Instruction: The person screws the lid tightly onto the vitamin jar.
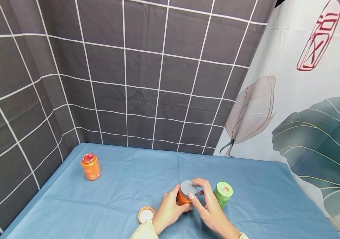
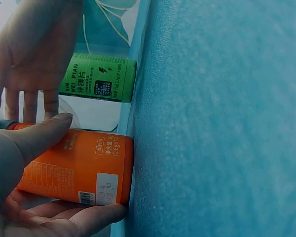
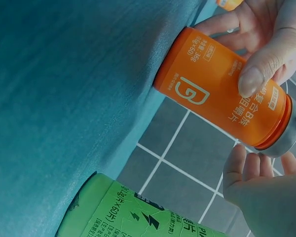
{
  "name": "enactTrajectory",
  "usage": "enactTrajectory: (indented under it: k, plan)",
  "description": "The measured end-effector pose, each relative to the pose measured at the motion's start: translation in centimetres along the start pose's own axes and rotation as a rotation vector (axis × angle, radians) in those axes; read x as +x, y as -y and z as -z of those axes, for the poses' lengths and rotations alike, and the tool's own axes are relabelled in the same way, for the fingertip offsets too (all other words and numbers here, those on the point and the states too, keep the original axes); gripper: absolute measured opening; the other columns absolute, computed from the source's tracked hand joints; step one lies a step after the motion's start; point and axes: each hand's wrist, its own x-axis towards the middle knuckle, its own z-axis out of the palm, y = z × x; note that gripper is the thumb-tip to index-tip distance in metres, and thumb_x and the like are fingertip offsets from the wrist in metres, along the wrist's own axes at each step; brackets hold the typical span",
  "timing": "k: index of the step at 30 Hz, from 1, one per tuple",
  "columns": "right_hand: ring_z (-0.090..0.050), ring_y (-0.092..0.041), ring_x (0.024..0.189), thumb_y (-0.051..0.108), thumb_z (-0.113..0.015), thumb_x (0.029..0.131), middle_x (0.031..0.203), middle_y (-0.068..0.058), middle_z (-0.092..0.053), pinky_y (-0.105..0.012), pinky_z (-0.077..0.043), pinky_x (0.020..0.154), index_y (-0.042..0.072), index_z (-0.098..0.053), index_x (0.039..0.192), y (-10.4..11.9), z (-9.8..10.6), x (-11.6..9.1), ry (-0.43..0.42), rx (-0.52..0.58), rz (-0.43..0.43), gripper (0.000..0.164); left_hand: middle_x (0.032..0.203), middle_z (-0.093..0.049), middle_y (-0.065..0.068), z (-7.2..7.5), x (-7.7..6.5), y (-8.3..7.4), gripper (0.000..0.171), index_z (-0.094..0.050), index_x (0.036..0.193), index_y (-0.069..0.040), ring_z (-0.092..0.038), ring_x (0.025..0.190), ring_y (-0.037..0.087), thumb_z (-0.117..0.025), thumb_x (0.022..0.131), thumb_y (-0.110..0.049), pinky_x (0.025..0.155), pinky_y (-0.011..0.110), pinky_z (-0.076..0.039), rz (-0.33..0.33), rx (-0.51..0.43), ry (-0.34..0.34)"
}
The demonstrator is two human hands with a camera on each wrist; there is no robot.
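Note:
An orange supplement bottle (image 3: 212, 84) with printed labels stands upright on the blue cloth. My left hand (image 1: 167, 208) grips its sides, thumb across the label and fingers round the back. On top sits a grey lid (image 1: 188, 187), wider than a coin and plain. The thumb and forefinger of my right hand (image 1: 211, 209) pinch this lid from opposite edges, while the other fingers hang beside it in the right wrist view. Close by on the right is a green bottle (image 1: 223, 195) with a green lid, touched by neither hand.
A second orange bottle (image 1: 91, 170), lidless with a red top opening, stands at the far left. An orange cap (image 1: 146, 215) lies white inside up beside my left wrist. Grid-patterned dark cloth (image 1: 140, 99) hangs behind the blue-covered table (image 1: 122, 179).

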Motion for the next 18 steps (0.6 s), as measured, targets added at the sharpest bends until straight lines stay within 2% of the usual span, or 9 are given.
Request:
enactTrajectory:
  k: [3,8,11,18]
  plan:
    - [-0.045,-0.012,0.110,0.006,-0.056,0.090,0.125,0.001,-0.045,-0.025,-0.042,0.077,0.010,-0.044,0.125,0.08,0.01,-0.01,0.011,0.015,-0.023,0.037,0.105,-0.063,-0.004,0.00,-0.02,0.00,0.051,-0.054,0.118,-0.018,-0.059,0.089,0.008,-0.075,0.075,-0.034,0.078,0.029,-0.047,-0.011,-0.006,-0.001]
    - [-0.043,-0.013,0.114,0.007,-0.046,0.095,0.131,0.001,-0.041,-0.025,-0.042,0.082,0.016,-0.038,0.132,0.35,0.16,0.09,0.046,0.036,-0.078,0.039,0.104,-0.063,-0.004,0.08,-0.05,0.00,0.051,-0.053,0.118,-0.018,-0.059,0.089,0.009,-0.077,0.073,-0.029,0.079,0.031,-0.047,-0.026,-0.017,-0.004]
    - [-0.042,-0.013,0.116,0.007,-0.044,0.096,0.134,0.001,-0.040,-0.025,-0.042,0.084,0.019,-0.036,0.135,0.39,0.21,0.09,0.060,0.027,-0.087,0.042,0.105,-0.063,-0.003,0.11,-0.07,-0.03,0.053,-0.053,0.119,-0.018,-0.059,0.090,0.010,-0.077,0.073,-0.028,0.079,0.031,-0.047,-0.027,-0.018,-0.005]
    - [-0.041,-0.013,0.118,0.006,-0.043,0.096,0.136,-0.001,-0.041,-0.023,-0.041,0.084,0.011,-0.036,0.137,0.32,0.27,0.00,0.089,0.028,-0.064,0.041,0.104,-0.063,-0.003,0.11,-0.09,-0.03,0.053,-0.053,0.119,-0.018,-0.059,0.090,0.010,-0.077,0.073,-0.029,0.079,0.032,-0.047,-0.019,-0.007,0.002]
